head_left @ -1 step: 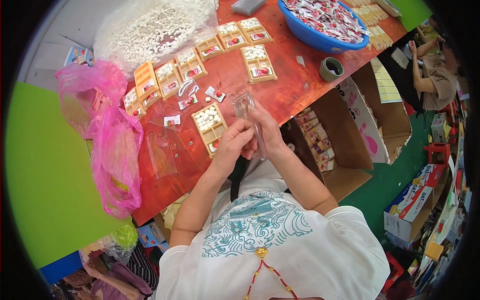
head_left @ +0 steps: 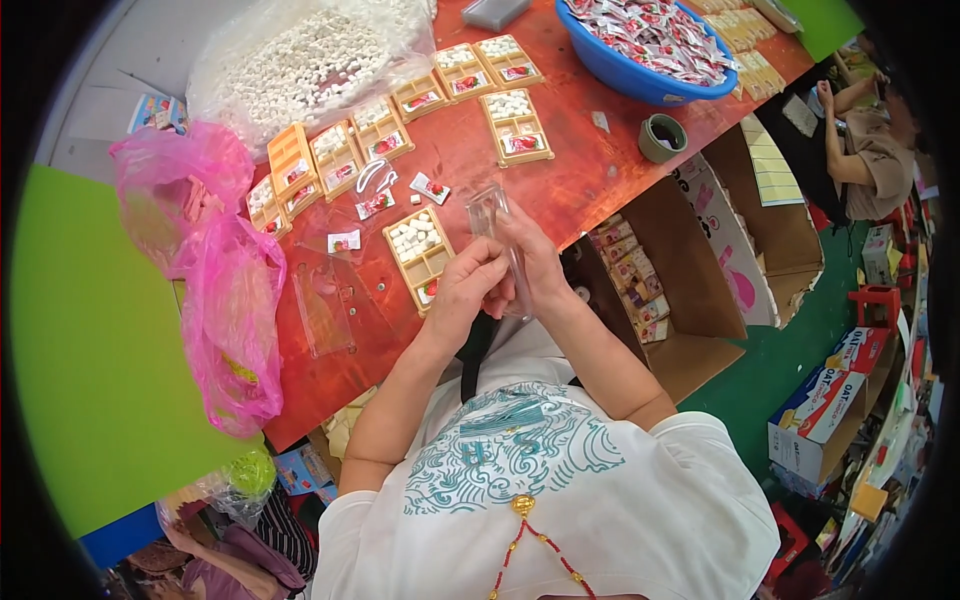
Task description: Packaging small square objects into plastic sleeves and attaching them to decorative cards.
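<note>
A thin clear plastic cover [head_left: 488, 208] is in both my hands, on edge over the table's near edge. My right hand [head_left: 536, 258] grips it along its outer side. The fingers of my left hand [head_left: 470, 285] are curled together against its near part, their tips partly hidden. Just left of my hands lies a tan compartment tray [head_left: 433, 262], with white cubes [head_left: 414, 236] in its far part and a red-and-white sachet [head_left: 429, 291] at its near end. Loose on the table beyond it are more sachets [head_left: 431, 187] and a single white cube [head_left: 416, 199].
Several filled trays [head_left: 336, 160] stand in a row behind, below a plastic bag of white cubes [head_left: 300, 65]. A blue basin of sachets [head_left: 650, 95] and a green cup [head_left: 661, 139] stand right. Pink bags [head_left: 225, 320] hang left; cardboard boxes [head_left: 700, 345] sit beside the table.
</note>
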`<action>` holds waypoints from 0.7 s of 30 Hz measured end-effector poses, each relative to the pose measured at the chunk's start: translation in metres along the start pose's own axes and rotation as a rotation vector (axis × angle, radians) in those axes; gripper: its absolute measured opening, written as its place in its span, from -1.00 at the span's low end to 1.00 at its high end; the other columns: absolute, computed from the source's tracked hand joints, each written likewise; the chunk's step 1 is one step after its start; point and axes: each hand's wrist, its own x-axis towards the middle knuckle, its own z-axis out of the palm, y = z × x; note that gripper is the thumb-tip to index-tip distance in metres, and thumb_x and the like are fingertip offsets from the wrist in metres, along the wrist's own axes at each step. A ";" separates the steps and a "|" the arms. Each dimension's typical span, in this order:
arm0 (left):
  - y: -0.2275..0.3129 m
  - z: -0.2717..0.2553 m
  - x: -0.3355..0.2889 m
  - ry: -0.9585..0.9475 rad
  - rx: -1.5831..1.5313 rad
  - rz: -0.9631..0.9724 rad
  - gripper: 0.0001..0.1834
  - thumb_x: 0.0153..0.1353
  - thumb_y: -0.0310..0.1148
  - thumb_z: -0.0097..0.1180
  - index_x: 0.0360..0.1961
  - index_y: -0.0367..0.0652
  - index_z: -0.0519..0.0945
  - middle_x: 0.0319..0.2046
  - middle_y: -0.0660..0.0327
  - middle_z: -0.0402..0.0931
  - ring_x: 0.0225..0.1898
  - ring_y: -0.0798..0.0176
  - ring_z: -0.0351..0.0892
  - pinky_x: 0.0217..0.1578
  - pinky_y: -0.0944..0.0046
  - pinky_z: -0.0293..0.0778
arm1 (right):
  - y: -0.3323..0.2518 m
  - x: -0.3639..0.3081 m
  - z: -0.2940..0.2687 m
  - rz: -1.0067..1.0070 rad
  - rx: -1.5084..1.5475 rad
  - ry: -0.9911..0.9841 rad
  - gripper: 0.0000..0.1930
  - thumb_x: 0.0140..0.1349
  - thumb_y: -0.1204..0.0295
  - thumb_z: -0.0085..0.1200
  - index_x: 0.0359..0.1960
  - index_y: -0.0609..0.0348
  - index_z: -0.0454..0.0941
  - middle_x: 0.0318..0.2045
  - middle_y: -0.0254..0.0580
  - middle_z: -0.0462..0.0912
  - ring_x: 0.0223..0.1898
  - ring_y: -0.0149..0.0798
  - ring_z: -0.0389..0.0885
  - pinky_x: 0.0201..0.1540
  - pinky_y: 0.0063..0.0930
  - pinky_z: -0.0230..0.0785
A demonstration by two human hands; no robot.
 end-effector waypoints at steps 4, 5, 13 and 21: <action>-0.001 0.001 0.005 0.014 0.027 0.026 -0.84 0.33 -0.33 -0.11 -0.29 -0.19 0.44 -0.56 0.29 0.44 -0.64 0.47 0.38 -0.62 0.52 0.30 | -0.001 0.001 0.000 -0.038 0.000 -0.007 -0.58 0.36 0.19 -0.24 0.21 -0.01 0.22 -0.49 -0.28 0.46 -0.81 -0.39 0.34 -0.84 -0.57 0.21; 0.001 0.001 0.006 0.024 0.028 0.014 -0.85 0.32 -0.34 -0.11 -0.30 -0.19 0.44 -0.57 0.28 0.44 -0.65 0.47 0.38 -0.62 0.52 0.30 | -0.001 0.002 0.000 -0.048 -0.019 -0.020 -0.58 0.36 0.19 -0.22 0.20 0.01 0.22 -0.47 -0.28 0.47 -0.79 -0.39 0.36 -0.82 -0.58 0.22; 0.008 0.000 0.006 0.088 -0.004 0.003 -0.88 0.24 -0.42 -0.08 -0.40 -0.21 0.44 -0.61 0.26 0.44 -0.70 0.44 0.36 -0.67 0.51 0.29 | -0.001 0.006 -0.014 -0.107 -0.064 -0.052 -0.56 0.28 0.25 -0.09 0.13 0.20 0.28 -0.20 -0.27 0.49 -0.28 -0.45 0.50 -0.26 -0.60 0.39; 0.047 -0.025 0.028 0.237 0.071 0.187 -0.84 0.22 -0.38 -0.03 -0.47 -0.20 0.48 -0.65 0.26 0.44 -0.68 0.43 0.38 -0.65 0.44 0.29 | -0.015 0.017 -0.038 -0.139 0.078 -0.010 -0.51 0.24 0.29 -0.06 0.18 0.22 0.27 0.00 -0.12 0.49 -0.03 -0.19 0.53 -0.09 -0.35 0.47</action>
